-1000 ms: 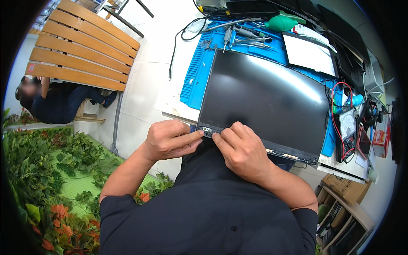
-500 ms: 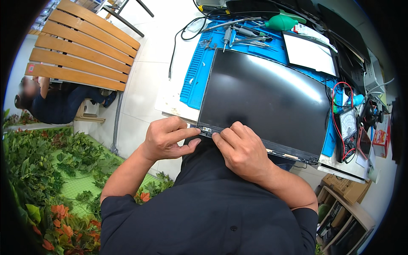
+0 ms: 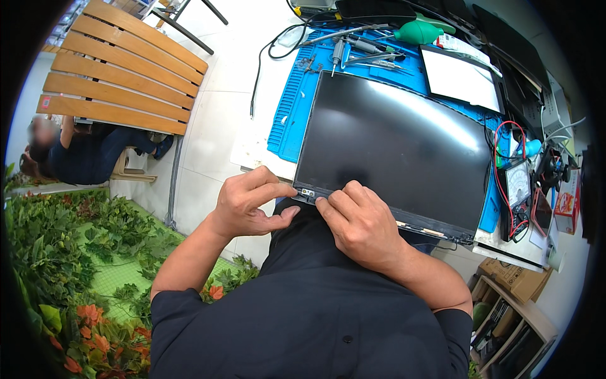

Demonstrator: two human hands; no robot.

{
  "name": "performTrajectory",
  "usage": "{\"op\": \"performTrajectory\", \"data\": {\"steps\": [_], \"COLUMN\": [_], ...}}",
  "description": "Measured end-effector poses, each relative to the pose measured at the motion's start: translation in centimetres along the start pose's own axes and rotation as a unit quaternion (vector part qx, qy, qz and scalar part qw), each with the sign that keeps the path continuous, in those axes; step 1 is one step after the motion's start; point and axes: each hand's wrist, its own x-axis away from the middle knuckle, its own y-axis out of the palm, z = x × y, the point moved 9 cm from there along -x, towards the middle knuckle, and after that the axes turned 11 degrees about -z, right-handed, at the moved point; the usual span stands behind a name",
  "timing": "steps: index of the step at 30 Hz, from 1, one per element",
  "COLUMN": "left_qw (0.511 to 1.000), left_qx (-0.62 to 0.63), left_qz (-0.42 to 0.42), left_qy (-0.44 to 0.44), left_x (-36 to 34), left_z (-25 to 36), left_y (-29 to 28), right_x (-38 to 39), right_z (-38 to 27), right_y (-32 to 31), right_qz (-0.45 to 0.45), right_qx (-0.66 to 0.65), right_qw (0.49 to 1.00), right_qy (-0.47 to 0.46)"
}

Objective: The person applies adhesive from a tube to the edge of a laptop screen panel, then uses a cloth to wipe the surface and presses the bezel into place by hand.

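Left hand point(image 3: 245, 205): ours, forefinger reaching the panel's near left corner, thumb spread away from it; nothing seen between the two.
Right hand point(image 3: 361, 218): ours, fingers bent, tips on the near edge; we cannot tell whether they pinch it, the underside being hidden.
Metal fitting point(image 3: 307, 192): small, pale, at that corner, between our hands.
Screen panel point(image 3: 391, 139): black, glossy side up, in front of us, lying partly over the blue mat point(image 3: 289, 123), near edge toward our body.
Meter point(image 3: 517, 182): right of the panel, red lead point(image 3: 494, 165) beside it.
Screwdriver point(image 3: 338, 52): just past the panel's far left corner.
Green bulb blower point(image 3: 418, 33): farther back, beyond the tools.
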Motion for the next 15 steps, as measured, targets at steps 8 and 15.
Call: {"op": "performTrajectory", "data": {"steps": [8,15], "left_qw": [0.999,0.995], "left_qx": [-0.038,0.075], "left_qz": [-0.029,-0.022], "left_qy": [0.023,-0.063], "left_x": [-0.1,-0.2], "left_z": [0.7,-0.8], "left_y": [0.3,-1.4], "right_x": [0.0,0.0], "right_z": [0.0,0.0], "right_y": [0.1,-0.3], "right_qz": [0.001,-0.006], "right_qx": [0.005,0.006], "right_qw": [1.0,1.0], "right_qy": [-0.001,-0.005]}}
